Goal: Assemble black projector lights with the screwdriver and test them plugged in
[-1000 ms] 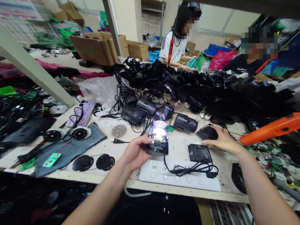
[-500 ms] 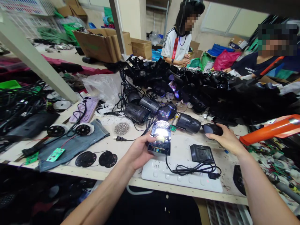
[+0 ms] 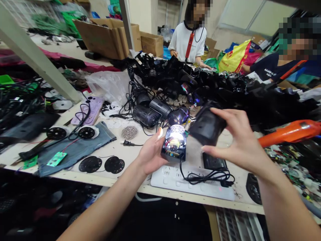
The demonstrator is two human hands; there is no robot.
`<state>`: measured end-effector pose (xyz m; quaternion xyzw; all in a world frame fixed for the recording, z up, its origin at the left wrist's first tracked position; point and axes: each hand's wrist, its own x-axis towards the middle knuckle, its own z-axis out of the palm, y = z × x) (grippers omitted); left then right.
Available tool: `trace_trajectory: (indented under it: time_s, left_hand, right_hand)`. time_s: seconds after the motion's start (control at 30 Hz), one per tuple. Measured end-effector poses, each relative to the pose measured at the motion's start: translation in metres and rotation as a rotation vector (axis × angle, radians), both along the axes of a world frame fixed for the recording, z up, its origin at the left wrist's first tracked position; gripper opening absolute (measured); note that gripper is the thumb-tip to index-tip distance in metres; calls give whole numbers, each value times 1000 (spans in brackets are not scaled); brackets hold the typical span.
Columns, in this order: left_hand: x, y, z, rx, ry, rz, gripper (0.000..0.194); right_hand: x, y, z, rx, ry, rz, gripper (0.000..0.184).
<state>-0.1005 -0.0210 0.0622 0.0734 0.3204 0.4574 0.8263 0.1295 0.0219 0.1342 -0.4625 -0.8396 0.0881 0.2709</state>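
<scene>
My left hand (image 3: 150, 154) is closed around a small open black lamp body (image 3: 174, 147) whose inside glows bright white; its black cord (image 3: 200, 175) runs down over a white power strip (image 3: 175, 182). My right hand (image 3: 238, 144) grips a curved black plastic cover (image 3: 207, 126), lifted above the table just right of the lit lamp. Beneath that hand a flat black square part (image 3: 213, 161) lies on the table.
A big heap of black lamp housings and cords (image 3: 200, 90) fills the table behind. An orange tool (image 3: 288, 132) lies at the right. Black discs (image 3: 101, 164), a green circuit board (image 3: 56, 159) and denim cloth (image 3: 80, 147) lie left. Two people (image 3: 190, 40) work across the table.
My right hand has picked the black cover up off the table and carried it left and up toward the lit lamp. The left hand keeps holding the lamp.
</scene>
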Motion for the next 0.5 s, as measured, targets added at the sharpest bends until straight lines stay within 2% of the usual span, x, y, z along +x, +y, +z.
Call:
trace_trajectory:
  time_s: [0.07, 0.13, 0.33, 0.5]
  left_hand:
    - [2, 2, -2, 5, -15, -4, 61]
    - [4, 3, -5, 14, -40, -8, 62]
    - [4, 5, -7, 7, -56, -28, 62]
    - [11, 7, -2, 11, -37, -36, 61]
  right_hand:
    - [-19, -6, 4, -6, -67, 192, 87]
    - [-30, -5, 2, -37, -110, 294, 87]
    - [-25, 11, -16, -117, -116, 354, 91]
    - [-19, 10, -20, -127, -100, 359, 91]
